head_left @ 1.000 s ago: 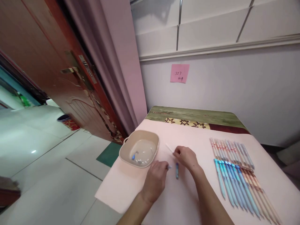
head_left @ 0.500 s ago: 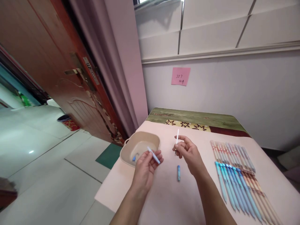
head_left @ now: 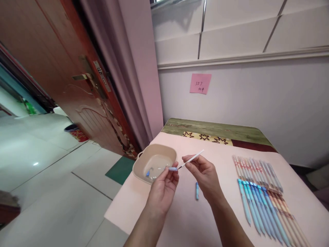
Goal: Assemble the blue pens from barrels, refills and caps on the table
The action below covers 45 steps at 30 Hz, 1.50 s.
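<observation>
My left hand (head_left: 164,187) pinches a short light-blue pen barrel (head_left: 173,168) by the right rim of the beige basin (head_left: 140,168). Between the thumb and fingers of my right hand (head_left: 207,173) is a slim white pen refill (head_left: 194,157), slanting down to the left. Its dark tip meets or nearly meets the open right end of the barrel; whether it has entered I cannot tell. On the pink cloth below my right hand lies a blue patterned pen part (head_left: 197,191). Inside the basin are a small blue piece (head_left: 147,173) and several tiny white bits.
To the right lie a row of blue pens (head_left: 257,206), several tan pens (head_left: 288,212) and a row of clear-wrapped pens (head_left: 257,171). A pink note (head_left: 200,83) sticks to the wall. A wooden door (head_left: 77,68) stands at left.
My right hand has tilted the refill from upright to slanting and moved it left to the barrel. The barrel has turned nearly level in my left hand.
</observation>
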Tool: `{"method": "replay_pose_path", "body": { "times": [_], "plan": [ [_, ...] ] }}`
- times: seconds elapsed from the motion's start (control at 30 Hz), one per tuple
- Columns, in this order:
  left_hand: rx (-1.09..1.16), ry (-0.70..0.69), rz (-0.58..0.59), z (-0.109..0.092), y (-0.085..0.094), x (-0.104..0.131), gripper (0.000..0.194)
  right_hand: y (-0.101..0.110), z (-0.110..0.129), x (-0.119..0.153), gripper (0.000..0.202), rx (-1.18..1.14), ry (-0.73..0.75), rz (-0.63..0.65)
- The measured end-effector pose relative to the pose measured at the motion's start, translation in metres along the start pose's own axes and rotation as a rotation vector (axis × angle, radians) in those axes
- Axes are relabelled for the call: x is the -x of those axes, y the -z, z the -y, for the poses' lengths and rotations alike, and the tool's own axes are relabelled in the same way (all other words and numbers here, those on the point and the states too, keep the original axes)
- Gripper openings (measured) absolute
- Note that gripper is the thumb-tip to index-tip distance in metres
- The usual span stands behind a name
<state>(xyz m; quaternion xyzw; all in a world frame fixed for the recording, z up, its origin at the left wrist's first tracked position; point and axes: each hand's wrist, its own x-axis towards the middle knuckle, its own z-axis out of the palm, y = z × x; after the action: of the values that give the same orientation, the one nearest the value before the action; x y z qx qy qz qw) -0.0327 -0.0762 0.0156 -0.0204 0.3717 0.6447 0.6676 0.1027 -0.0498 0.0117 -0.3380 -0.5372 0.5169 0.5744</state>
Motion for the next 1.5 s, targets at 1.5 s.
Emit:
{"method": "replay_pose_path", "body": {
  "times": [1.5],
  "plan": [
    [-0.800, -0.480, 0.191, -0.006, 0.014, 0.007, 0.034, 0.048, -0.055, -0.012, 0.028, 1.361, -0.607, 0.421]
  ]
}}
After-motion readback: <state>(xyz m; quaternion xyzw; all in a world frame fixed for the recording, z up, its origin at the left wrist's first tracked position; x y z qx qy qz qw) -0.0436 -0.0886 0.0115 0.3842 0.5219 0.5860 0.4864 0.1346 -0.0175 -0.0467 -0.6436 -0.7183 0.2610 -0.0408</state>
